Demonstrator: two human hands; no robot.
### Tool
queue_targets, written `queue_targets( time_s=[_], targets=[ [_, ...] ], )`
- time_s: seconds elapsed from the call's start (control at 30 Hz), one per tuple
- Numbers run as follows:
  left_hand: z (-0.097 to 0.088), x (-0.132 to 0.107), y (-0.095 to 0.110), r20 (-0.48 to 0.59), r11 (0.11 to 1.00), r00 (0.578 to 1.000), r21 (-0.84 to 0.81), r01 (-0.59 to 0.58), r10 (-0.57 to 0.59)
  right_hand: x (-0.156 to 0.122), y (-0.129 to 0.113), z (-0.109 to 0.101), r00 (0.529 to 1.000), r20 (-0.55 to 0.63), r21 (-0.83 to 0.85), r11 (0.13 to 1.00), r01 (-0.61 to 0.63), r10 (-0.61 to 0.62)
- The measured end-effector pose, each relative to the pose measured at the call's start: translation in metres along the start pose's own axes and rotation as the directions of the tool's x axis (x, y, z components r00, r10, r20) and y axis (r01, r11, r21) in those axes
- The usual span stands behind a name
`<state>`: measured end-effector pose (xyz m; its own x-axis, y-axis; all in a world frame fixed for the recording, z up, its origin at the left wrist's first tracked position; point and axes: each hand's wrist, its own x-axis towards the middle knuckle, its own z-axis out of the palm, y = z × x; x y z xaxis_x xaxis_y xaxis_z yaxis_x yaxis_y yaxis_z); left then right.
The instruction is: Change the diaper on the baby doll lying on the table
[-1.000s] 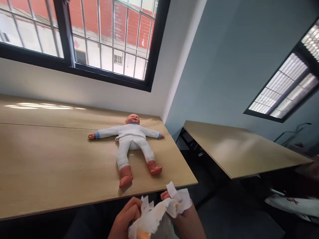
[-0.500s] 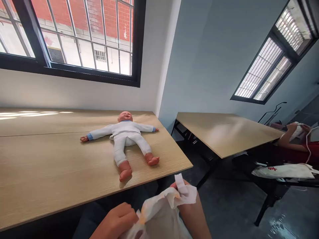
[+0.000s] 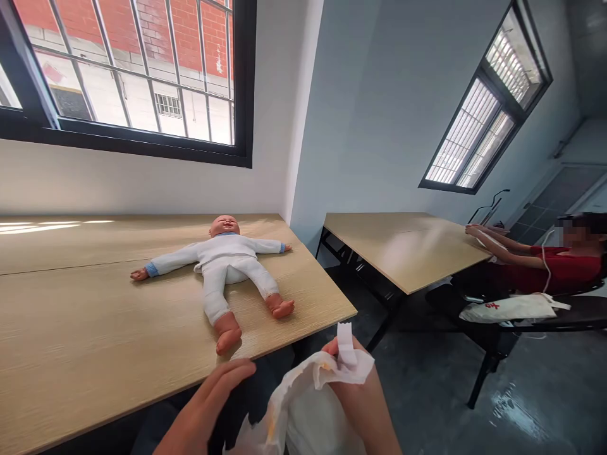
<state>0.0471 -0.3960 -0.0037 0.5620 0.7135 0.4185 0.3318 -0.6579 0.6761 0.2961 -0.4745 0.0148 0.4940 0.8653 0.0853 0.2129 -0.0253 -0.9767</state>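
A baby doll (image 3: 222,265) in a white suit lies on its back on the wooden table (image 3: 95,328), arms and legs spread, its feet toward the near edge. Below that edge my right hand (image 3: 360,404) grips a crumpled white diaper (image 3: 308,404) with a tab sticking up. My left hand (image 3: 208,404) is off the diaper, fingers stretched out toward the table edge near the doll's foot.
A second wooden table (image 3: 403,246) stands to the right across a gap of dark floor. Another person in a red top (image 3: 535,265) sits at its far end, with a white bag (image 3: 507,308) on a seat beside them. Barred windows are above.
My left hand has let go of the diaper and opened toward the table edge. The view has swung right, bringing the seated person into sight.
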Motion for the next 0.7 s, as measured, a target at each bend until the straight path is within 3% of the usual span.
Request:
queue_targets(
  time_s=[0.1, 0.2, 0.3, 0.37, 0.5, 0.6, 0.7],
  targets=[
    [0.024, 0.007, 0.007, 0.0, 0.999, 1.0, -0.042, -0.009, 0.009, 0.001, 0.003, 0.009, 0.999, 0.018, -0.007, 0.999, 0.035, -0.035],
    [0.041, 0.011, 0.009, 0.075, 0.993, 0.997, -0.12, 0.0, 0.01, 0.005, 0.007, 0.01, 1.0, 0.023, 0.075, 0.997, 0.008, -0.01],
    [0.042, 0.013, 0.008, 0.16, 0.972, 0.985, -0.213, 0.1, -0.066, 0.011, 0.014, 0.002, 0.998, 0.037, 0.261, 0.964, -0.054, 0.046],
    [0.038, 0.014, 0.006, 0.186, 0.943, 0.971, -0.27, 0.196, -0.149, 0.016, 0.021, -0.006, 0.997, -0.002, 0.28, 0.957, -0.076, 0.079],
    [0.033, 0.017, -0.001, 0.199, 0.898, 0.951, -0.329, 0.291, -0.235, 0.022, 0.039, -0.015, 0.973, -0.196, 0.148, 0.985, -0.091, 0.119],
    [0.035, 0.021, -0.006, 0.208, 0.9, 0.948, -0.316, 0.3, -0.242, 0.019, 0.045, -0.017, 0.929, -0.367, -0.068, 0.995, -0.079, 0.049],
    [0.039, 0.027, -0.005, 0.197, 0.904, 0.948, -0.305, 0.301, -0.25, 0.006, 0.039, -0.012, 0.913, -0.407, -0.171, 0.984, -0.043, -0.031]
  ],
)
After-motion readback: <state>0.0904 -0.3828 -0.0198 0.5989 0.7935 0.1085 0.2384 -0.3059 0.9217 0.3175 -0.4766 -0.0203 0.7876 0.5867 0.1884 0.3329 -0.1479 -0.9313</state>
